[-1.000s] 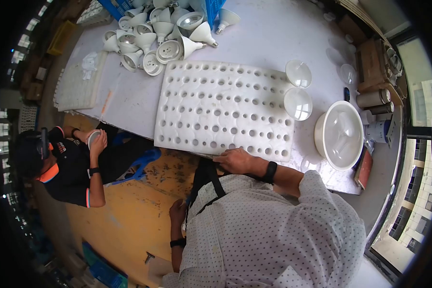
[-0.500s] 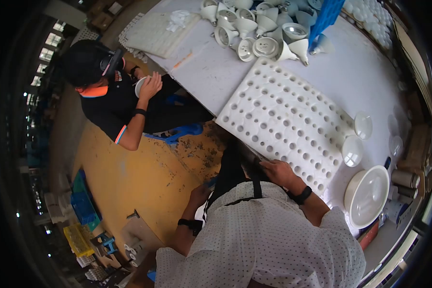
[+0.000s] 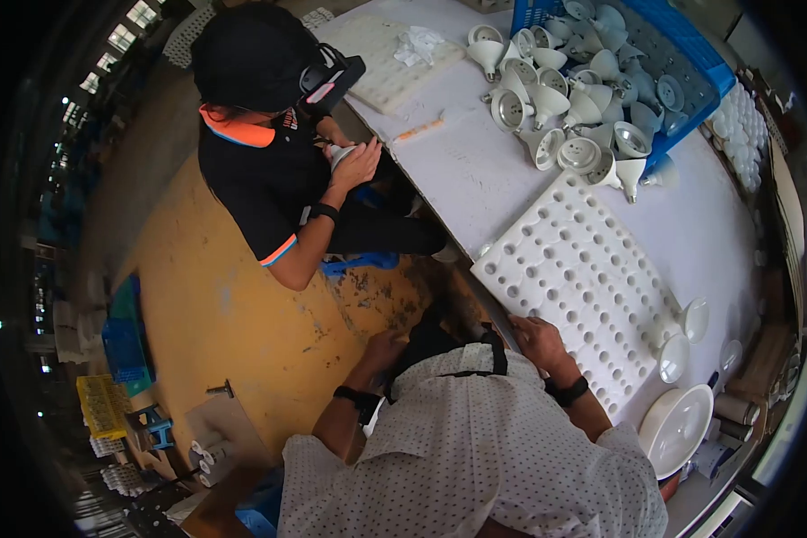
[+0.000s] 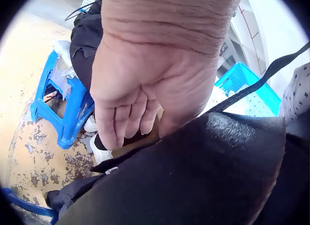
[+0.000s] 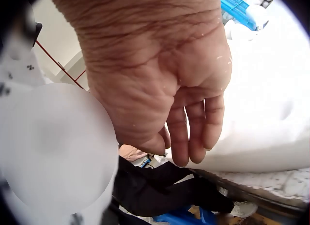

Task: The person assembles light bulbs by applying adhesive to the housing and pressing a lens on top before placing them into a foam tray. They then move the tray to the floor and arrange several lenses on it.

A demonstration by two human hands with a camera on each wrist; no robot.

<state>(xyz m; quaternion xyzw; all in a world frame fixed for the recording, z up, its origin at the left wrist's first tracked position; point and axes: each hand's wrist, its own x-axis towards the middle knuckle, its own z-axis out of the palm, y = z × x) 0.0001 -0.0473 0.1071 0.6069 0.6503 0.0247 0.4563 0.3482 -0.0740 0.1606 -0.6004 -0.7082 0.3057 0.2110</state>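
My left hand (image 3: 384,348) is low beside the waist. The left wrist view shows its fingers (image 4: 135,113) loosely bent over a dark apron (image 4: 193,172), holding nothing. At the near edge of the table, my right hand (image 3: 538,341) lies by a white foam board (image 3: 592,287) with rows of round holes. In the right wrist view, this hand's fingers (image 5: 196,130) hang loosely over the board's edge, with nothing in the palm. A smooth white round thing (image 5: 58,147) fills that view's left side. Two clear domed covers (image 3: 673,358) lie at the board's right end.
White lamp housings (image 3: 578,154) are heaped by a blue crate (image 3: 704,67). A white basin (image 3: 677,430) stands at the right. Another person (image 3: 269,170) sits at left, holding a lamp housing. A second foam board (image 3: 377,76) lies beyond.
The head view has turned left, so the board and basin sit further right and lower in it. My right hand stays near the board's edge; the left stays low by the waist.
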